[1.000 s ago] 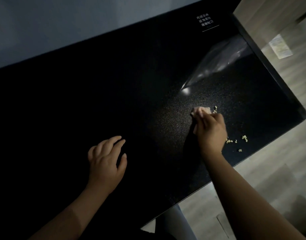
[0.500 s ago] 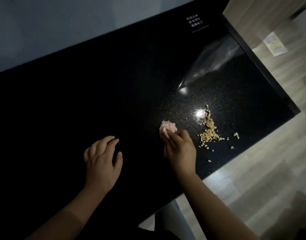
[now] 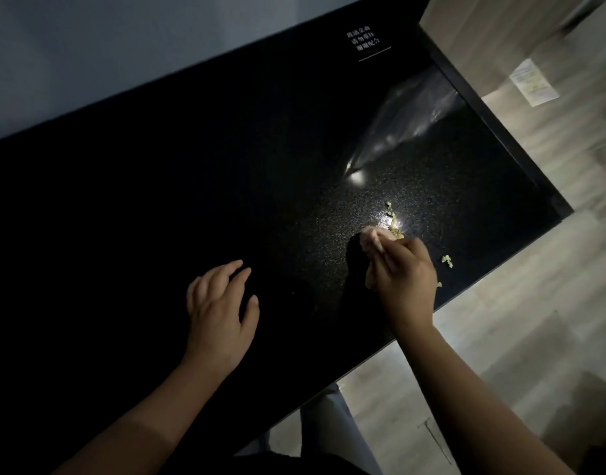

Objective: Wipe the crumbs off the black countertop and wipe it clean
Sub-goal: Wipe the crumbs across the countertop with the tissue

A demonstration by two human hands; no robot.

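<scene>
Near the far right corner of the worktop [image 3: 157, 200] I see a crumpled clear plastic sheet [image 3: 408, 121], with a white printed label [image 3: 363, 39] just beyond it. Past the right edge, a paper [image 3: 533, 82] lies on the wooden floor [image 3: 534, 303].

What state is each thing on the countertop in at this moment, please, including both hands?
countertop: not yet clean.
cloth: bunched up, pressed on the countertop.
crumbs: not yet cleared; a line right by the cloth, a few loose near the edge.
right hand: grips the cloth.
left hand: fingers relaxed, resting on the countertop, holding nothing.
clear plastic: lying flat at the far right.
</scene>
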